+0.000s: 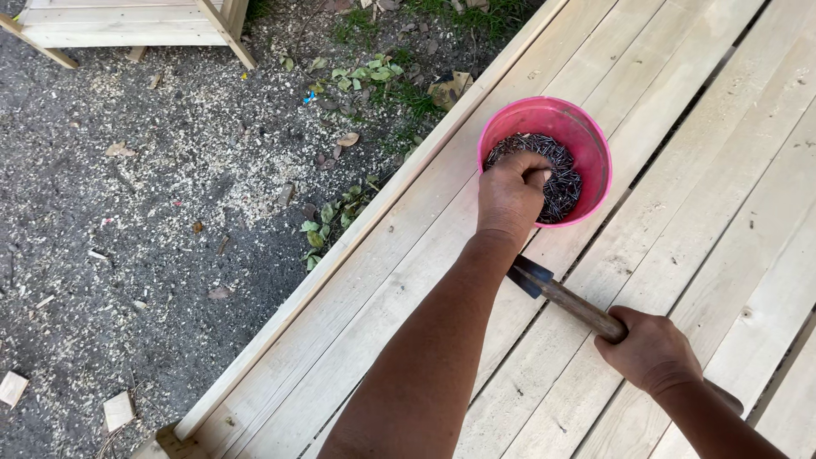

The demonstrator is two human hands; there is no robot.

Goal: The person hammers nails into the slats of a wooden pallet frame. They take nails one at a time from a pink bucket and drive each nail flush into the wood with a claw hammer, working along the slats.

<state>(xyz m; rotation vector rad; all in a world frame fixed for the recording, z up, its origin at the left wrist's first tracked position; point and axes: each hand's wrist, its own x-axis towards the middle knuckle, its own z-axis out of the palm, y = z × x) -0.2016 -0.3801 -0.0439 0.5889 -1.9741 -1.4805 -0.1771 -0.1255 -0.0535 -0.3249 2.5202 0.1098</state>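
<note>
On the pale plank deck (680, 212) in front of me sits a pink bucket (586, 144) of dark nails (565, 183), close to the edge nearest the gravel. My left hand (510, 191) reaches into the bucket, fingers curled down among the nails; I cannot tell whether any are pinched yet. My right hand (650, 350) is clenched round the wooden handle of a hammer (561, 296), its head lying low over the boards beneath my left forearm. By my reckoning I am only fetching nails: none is set on a board, and the hammering is not yet begun.
</note>
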